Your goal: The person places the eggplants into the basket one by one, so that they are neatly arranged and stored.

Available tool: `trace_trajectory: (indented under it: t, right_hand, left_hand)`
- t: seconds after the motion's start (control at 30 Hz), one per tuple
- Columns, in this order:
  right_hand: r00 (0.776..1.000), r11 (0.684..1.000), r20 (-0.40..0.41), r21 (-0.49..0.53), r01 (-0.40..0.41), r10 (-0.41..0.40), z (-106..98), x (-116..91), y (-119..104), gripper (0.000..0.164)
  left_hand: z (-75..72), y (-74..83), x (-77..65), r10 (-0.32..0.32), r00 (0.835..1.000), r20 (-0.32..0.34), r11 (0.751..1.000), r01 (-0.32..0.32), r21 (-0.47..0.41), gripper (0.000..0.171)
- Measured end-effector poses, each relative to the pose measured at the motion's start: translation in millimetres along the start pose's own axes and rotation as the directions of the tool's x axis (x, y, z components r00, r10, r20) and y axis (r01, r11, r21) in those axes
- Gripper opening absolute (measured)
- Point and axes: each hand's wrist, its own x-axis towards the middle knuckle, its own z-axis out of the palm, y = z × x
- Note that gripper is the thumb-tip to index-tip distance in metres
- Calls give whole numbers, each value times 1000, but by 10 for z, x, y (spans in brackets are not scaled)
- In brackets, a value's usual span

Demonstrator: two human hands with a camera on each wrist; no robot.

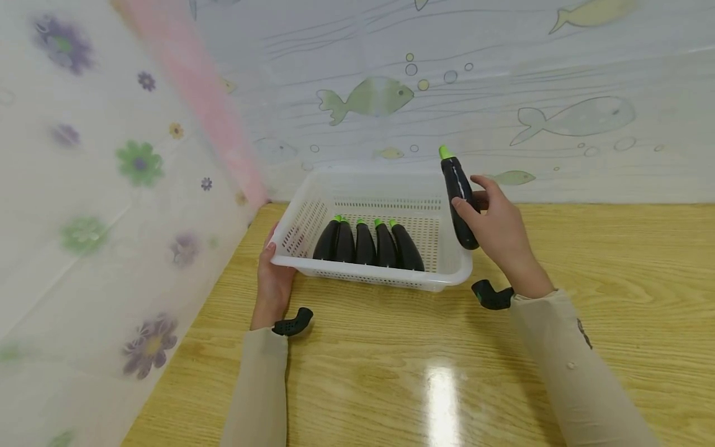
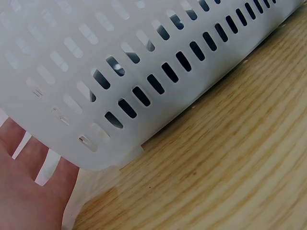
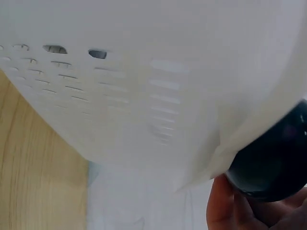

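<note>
A white plastic basket [image 1: 380, 278] with slotted walls stands on the wooden table in the head view. Several dark eggplants [image 1: 365, 243] with green stems lie side by side in it. My left hand [image 1: 275, 284] holds the basket's left side, its thumb on the rim; the left wrist view shows fingers [image 2: 29, 160] against the outer wall. With my right hand [image 1: 499, 226] I grip another eggplant [image 1: 459, 192] at the basket's right rim, its stem end pointing up. In the right wrist view this eggplant's rounded end [image 3: 268, 163] shows beside the rim, mostly hidden by the basket.
The wood-grain table [image 1: 380, 366] extends in front of the basket and to its right. Behind rises a sheet with printed fish [image 1: 380, 96]; a flower-print sheet [image 1: 84, 236] borders the left side. Black wrist devices [image 1: 293, 323] sit at both sleeves.
</note>
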Motion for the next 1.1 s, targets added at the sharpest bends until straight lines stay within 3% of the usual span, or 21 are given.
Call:
trace_trajectory:
  t: [0.2, 0.57, 0.7, 1.1]
  right_hand:
    - [1000, 1000, 1, -7, -1, 1, 35, -5, -13, 72]
    - [1000, 997, -11, 81, -8, 8, 88, -21, -89, 77]
    - [1000, 998, -27, 60, 11, -9, 124, -30, -115, 75]
    - [998, 999, 51, -42, 34, -31, 274, -37, -77, 72]
  left_hand:
    - [-4, -5, 9, -2, 1000, 0, 1000, 2, -1, 54]
    - [-5, -11, 18, 5, 1000, 3, 999, -5, -38, 54]
    - [-8, -15, 29, 10, 1000, 17, 1000, -9, -25, 55]
    - [-18, -14, 14, 2, 1000, 3, 1000, -2, -19, 55]
